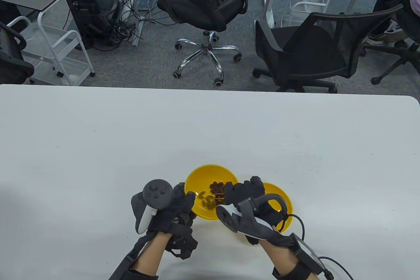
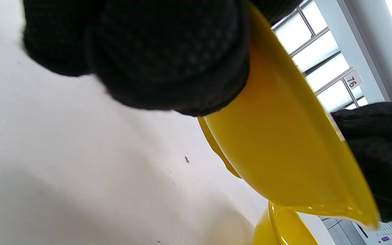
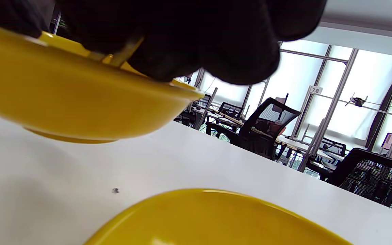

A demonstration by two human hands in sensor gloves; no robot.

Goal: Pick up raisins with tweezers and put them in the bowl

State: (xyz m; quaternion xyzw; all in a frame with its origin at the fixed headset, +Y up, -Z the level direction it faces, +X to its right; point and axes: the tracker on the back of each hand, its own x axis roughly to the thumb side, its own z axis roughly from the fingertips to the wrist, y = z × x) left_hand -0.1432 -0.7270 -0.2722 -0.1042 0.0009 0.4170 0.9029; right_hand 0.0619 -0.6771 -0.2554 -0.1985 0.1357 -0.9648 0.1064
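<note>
1. While the left hand [image 1: 170,214] grips the near-left rim of the big bowl [image 1: 205,175], its fingers [image 2: 168,58] curl tight over that edge, as the left wrist view shows close up.
2. Raisins [image 1: 216,188] lie in a dark heap inside the big bowl, right of its centre, with paler ones [image 1: 207,202] toward 6 o'clock of the heap.
3. At 3 o'clock of the raisins, the right hand [image 1: 244,194] reaches over the big bowl's right rim, fingers bunched narrow.
4. The right wrist view shows a thin metal piece, likely the tweezers [image 3: 124,54], pinched under the right fingers [image 3: 196,37] and angled down into the bowl; whether the tips hold a raisin I cannot tell.
5. A second bowl [image 1: 284,196] sits at 3 o'clock of the first, just beside it, mostly under the right hand.
6. Both bowls rest on the table [image 1: 98,148], at its 6 o'clock edge.
</note>
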